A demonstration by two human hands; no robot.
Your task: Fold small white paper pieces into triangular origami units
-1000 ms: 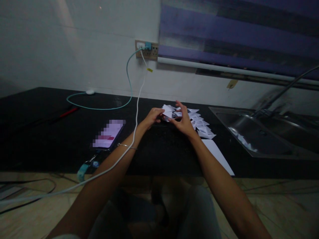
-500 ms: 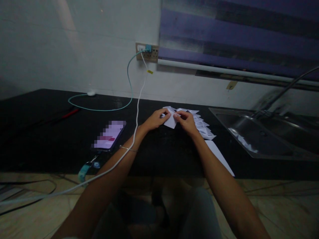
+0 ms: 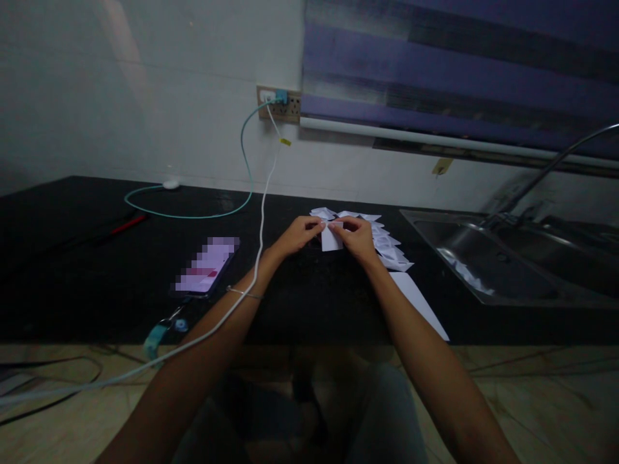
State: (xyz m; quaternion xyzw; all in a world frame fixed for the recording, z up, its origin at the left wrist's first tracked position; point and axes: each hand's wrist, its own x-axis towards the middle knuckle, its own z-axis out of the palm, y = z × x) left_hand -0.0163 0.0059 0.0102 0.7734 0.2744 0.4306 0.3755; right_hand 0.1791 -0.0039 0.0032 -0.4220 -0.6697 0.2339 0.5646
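Between my two hands is a small piece of white paper (image 3: 331,240), roughly square from this side. My left hand (image 3: 300,234) pinches its upper left corner with thumb and fingers. At the upper right, my right hand (image 3: 358,238) grips the same paper, its thumb on the near face. Just behind and to the right lie several folded white paper pieces (image 3: 387,245) in overlapping rows, partly hidden by my right hand. A flat stack of white paper (image 3: 418,304) rests beside my right forearm.
On the black countertop (image 3: 309,309), a phone (image 3: 207,265) with a strap lies left of my left forearm. A white cable (image 3: 262,225) crosses over that forearm from the wall socket (image 3: 290,108). A teal cable (image 3: 193,216) loops behind. The steel sink (image 3: 483,258) is at right.
The paper in my hands has turned from a tilted position to a nearly upright square, and my hands have come slightly closer together. The whole view has shifted a little.
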